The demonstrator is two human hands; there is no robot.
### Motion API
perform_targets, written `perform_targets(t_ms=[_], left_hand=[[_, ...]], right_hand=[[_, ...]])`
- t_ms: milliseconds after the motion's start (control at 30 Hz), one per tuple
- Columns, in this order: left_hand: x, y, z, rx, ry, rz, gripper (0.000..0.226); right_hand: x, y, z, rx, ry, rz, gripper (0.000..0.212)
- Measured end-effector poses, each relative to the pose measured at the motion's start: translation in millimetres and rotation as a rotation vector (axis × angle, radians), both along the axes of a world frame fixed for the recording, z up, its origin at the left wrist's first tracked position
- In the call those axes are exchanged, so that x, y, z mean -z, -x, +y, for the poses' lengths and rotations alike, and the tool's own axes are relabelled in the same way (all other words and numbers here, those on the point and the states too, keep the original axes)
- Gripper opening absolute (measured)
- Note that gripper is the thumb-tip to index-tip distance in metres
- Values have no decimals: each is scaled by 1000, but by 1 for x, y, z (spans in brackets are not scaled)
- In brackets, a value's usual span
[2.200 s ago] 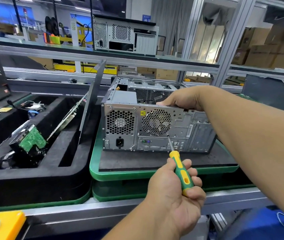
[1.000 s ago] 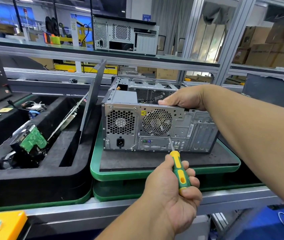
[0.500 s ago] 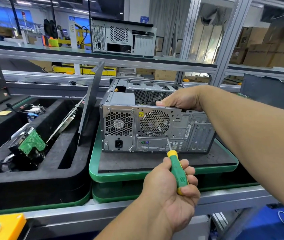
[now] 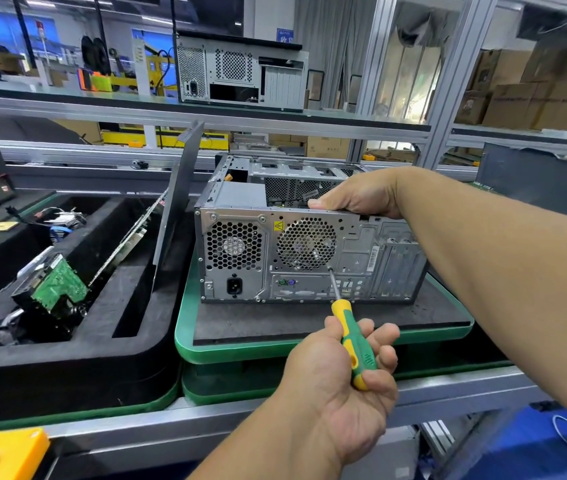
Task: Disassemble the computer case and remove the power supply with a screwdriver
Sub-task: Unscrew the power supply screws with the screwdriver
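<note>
We see the open grey sheet-metal computer case [image 4: 309,244] lying on a black foam pad in a green-rimmed tray [image 4: 185,327]. Its perforated rear shows two honeycomb fan grilles. Left hand [image 4: 330,386]: grip clenched round the yellow-green plastic screwdriver [image 4: 353,341], steel tip beside the round grille. Right hand [image 4: 358,195] grasps the case's top edge.

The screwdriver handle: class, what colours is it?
Green and yellow screwdriver handle, seen best in the head view.

metal bench [image 4: 206,433], green tray [image 4: 275,351], black foam tray [image 4: 67,372]
</note>
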State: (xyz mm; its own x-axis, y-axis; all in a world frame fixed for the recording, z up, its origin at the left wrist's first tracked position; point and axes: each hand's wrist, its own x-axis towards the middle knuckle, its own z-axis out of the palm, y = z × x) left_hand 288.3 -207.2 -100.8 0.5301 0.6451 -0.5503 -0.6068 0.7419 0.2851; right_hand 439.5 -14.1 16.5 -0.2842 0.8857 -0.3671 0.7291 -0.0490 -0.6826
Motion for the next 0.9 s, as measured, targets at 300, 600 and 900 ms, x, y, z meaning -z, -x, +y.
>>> perform_targets(t_ms=[300,600,900], left_hand=[[-6,-1,-1,17,-20,-35,31],[1,-2,1,-7,33,-56,52],[-2,-1,1,42,-35,32,35]], right_hand=[[1,0,-2,-4,19,7,61],[1,-2,2,-8,15,9,60],[1,-3,3,-8,2,-5,64]])
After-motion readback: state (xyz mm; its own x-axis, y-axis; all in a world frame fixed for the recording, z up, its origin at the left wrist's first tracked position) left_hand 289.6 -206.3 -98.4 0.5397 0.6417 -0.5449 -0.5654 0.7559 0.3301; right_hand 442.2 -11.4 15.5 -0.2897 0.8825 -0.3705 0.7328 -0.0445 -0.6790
